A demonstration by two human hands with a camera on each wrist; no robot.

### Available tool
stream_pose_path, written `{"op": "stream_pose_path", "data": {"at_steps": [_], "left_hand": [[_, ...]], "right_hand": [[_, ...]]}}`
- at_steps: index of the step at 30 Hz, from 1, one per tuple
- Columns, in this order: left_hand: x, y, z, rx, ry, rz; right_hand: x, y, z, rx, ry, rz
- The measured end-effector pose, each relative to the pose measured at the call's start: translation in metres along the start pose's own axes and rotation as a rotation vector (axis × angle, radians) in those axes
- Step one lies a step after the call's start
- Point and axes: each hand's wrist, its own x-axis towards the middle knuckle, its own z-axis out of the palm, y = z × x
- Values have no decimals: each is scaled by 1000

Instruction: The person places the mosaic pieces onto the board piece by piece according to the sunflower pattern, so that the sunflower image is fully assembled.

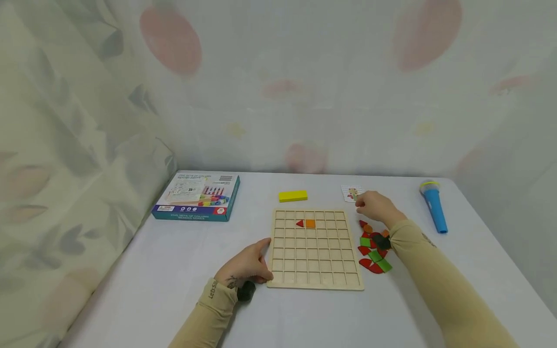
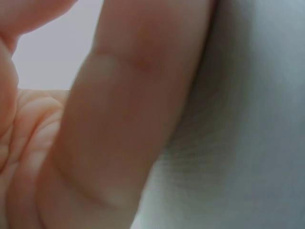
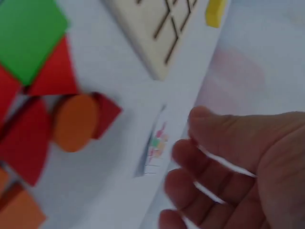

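On your white counter (image 1: 143, 280), a teal printed cardboard box (image 1: 196, 195) lies far left. Your left hand (image 1: 245, 264), thumb and index finger spread apart, touches the left edge of the pale wooden grid board (image 1: 313, 253) without closing round it. Behind the board lies a yellow rectangular block (image 1: 293, 196); a flat red triangle (image 1: 300, 224) and flat orange square (image 1: 310, 224) sit in 2 neighbouring cells. Right of these lies a small white printed card (image 1: 348, 194), loose red, green and orange flat pieces (image 1: 374, 256) nearer you. Your right hand (image 1: 376, 207), loosely curled, visibly holding nothing, is just beside the card. A blue microphone-shaped object (image 1: 435, 210) lies far right.
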Motion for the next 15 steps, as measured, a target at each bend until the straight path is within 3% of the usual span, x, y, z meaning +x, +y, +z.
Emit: {"op": "stream_pose_path", "data": {"at_steps": [5,15], "left_hand": [[-1,0,-1,-5,-2,-4],[-3,2,0,-4,-3,0]], "right_hand": [[-8,10,14,-6,-75,89],[-7,14,32,-14,-77,102]]}}
